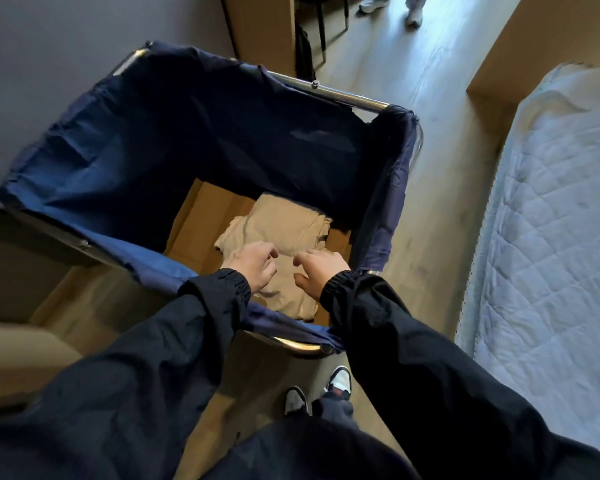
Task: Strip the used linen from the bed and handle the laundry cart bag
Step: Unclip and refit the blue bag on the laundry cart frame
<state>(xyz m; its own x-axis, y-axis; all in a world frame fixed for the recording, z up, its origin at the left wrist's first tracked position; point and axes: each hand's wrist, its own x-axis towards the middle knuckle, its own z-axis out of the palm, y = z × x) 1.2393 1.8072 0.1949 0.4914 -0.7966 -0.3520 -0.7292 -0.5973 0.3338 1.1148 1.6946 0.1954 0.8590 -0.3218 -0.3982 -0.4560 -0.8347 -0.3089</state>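
A navy fabric laundry cart bag (pixel 187 133) hangs on a chrome frame (pixel 343 95) right in front of me. A crumpled cream linen bundle (pixel 284 223) lies at its bottom on a brown cardboard base (pixel 201 223). Both my hands reach over the bag's near rim, above the linen. My left hand (pixel 253 265) has loosely curled fingers and holds nothing. My right hand (pixel 319 271) hangs beside it, fingers relaxed, also holding nothing. Dark jacket sleeves cover both arms.
A bed with a white quilted mattress cover (pixel 551 220) runs along the right. A floor strip (pixel 440 202) separates it from the cart. Grey wall sits left of the cart. Another person's feet (pixel 413 12) and a chair (pixel 323 22) are at the far end.
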